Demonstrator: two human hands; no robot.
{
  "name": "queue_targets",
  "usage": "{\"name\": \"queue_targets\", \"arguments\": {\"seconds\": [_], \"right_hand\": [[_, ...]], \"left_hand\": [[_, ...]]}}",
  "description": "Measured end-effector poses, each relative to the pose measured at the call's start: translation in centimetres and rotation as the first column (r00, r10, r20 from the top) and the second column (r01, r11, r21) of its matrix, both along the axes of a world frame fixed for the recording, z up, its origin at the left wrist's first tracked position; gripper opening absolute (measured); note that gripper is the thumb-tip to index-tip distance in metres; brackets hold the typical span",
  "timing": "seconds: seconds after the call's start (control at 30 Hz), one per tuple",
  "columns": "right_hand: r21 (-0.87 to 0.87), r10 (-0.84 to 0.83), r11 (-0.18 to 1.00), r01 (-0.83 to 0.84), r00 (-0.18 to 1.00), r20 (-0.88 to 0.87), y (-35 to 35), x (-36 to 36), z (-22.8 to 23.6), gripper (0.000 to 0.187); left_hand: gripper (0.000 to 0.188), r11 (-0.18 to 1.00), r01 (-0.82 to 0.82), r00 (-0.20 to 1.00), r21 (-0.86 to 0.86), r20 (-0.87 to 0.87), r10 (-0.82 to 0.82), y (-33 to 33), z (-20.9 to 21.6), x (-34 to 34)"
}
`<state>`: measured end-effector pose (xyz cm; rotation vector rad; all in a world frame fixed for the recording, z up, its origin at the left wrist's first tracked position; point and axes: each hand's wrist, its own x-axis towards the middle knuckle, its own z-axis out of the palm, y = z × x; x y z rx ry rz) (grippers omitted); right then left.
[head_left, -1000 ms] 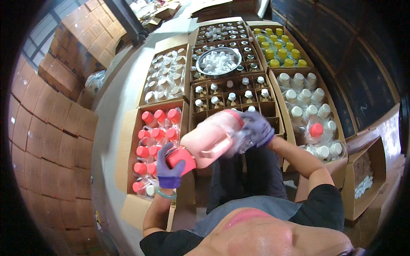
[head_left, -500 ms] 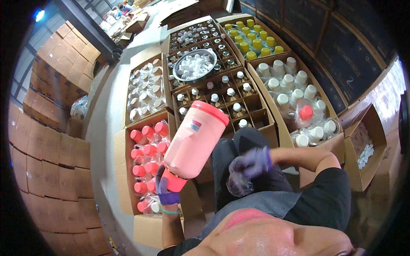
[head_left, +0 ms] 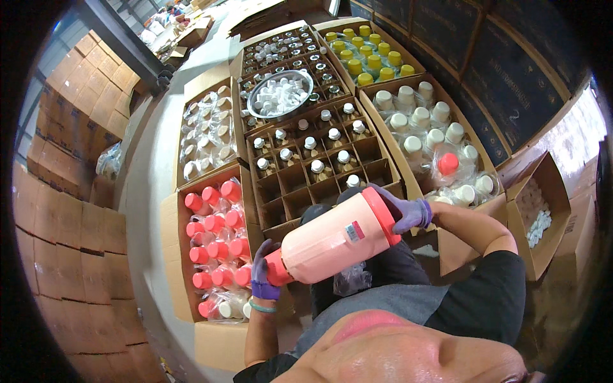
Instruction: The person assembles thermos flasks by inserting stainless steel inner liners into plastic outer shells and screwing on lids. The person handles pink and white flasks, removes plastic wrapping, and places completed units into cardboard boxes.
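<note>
A large pink thermos flask (head_left: 335,242) lies nearly level across my lap, with a small label on its side. My left hand (head_left: 263,265), in a purple glove, is wrapped round its coral cap end. My right hand (head_left: 407,212), also gloved in purple, grips the wider coral end. Crumpled clear plastic (head_left: 352,279) rests on my dark trousers below the flask. Left of my left hand stands a carton (head_left: 181,255) of bagged flasks with coral caps (head_left: 217,249).
Ahead, a divided carton (head_left: 300,195) holds white-capped bottles. Behind it, a metal bowl (head_left: 254,113) of white caps sits on another carton. Cartons of white-capped flasks (head_left: 421,118) and yellow-capped flasks (head_left: 367,54) stand right. A small open box (head_left: 543,246) is at far right.
The flask has swung from steeply tilted to nearly level. My right hand has left the crumpled plastic on my lap and taken hold of the flask's wide end.
</note>
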<state>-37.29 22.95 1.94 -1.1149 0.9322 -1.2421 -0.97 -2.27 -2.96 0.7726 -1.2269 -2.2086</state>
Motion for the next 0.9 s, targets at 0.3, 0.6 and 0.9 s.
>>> {"name": "queue_targets", "arguments": {"seconds": [0.3, 0.6, 0.9], "right_hand": [[0.422, -0.120, 0.902, -0.085, 0.892, 0.435, 5.2, -2.8, -2.8, 0.118], [-0.125, -0.168, 0.984, 0.125, 0.883, -0.438, 3.9, -0.1, 5.1, 0.131], [-0.358, -0.304, 0.933, 0.048, 0.639, -0.706, 4.2, -0.8, 5.8, 0.132]], "left_hand": [[0.081, 0.316, 0.146, 0.983, -0.938, 0.100, -0.156, 3.3, 10.0, -2.6], [0.076, 0.961, 0.165, 0.975, -0.223, 0.185, -0.125, 3.0, 4.8, -1.0], [0.071, 0.988, 0.071, 0.975, 0.139, 0.199, -0.098, 0.7, 2.9, 0.0]]}}
